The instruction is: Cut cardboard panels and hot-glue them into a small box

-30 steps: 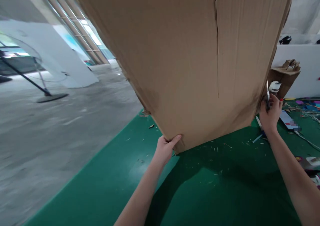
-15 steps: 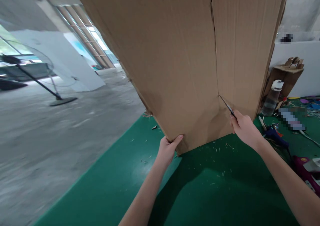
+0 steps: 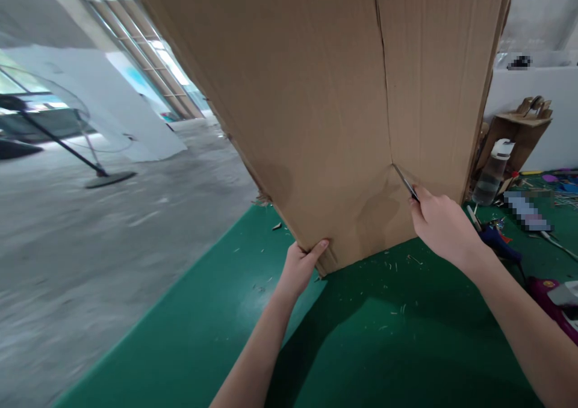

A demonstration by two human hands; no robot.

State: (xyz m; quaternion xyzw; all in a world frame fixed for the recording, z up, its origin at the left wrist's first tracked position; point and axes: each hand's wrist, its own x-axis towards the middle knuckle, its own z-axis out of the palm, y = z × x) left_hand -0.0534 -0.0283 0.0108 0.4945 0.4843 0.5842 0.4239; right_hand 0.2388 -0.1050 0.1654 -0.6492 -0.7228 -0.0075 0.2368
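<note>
A large sheet of brown cardboard (image 3: 307, 107) stands tilted on the green tabletop (image 3: 189, 330). My left hand (image 3: 301, 266) grips its lower left corner, thumb on the front face and the other fingers hidden behind. In my closed right hand (image 3: 445, 224) is a slim utility knife (image 3: 405, 182), mostly hidden by the fingers. Its tip touches the cardboard at the lower end of a long dark slit (image 3: 385, 71), which runs up to the top of the view.
To the right stand a clear water bottle (image 3: 491, 176) and a small cardboard structure (image 3: 515, 134). A blue glue gun (image 3: 499, 242), a blurred-out phone (image 3: 527, 210) and a magenta object (image 3: 548, 299) lie nearby. Cardboard scraps dot the tabletop; grey floor (image 3: 158, 233) lies beyond its left edge.
The knife tip stays at the slit's lower end, while my right hand has turned slightly, showing more of its back. My left hand keeps its hold. The whole view has shifted a little.
</note>
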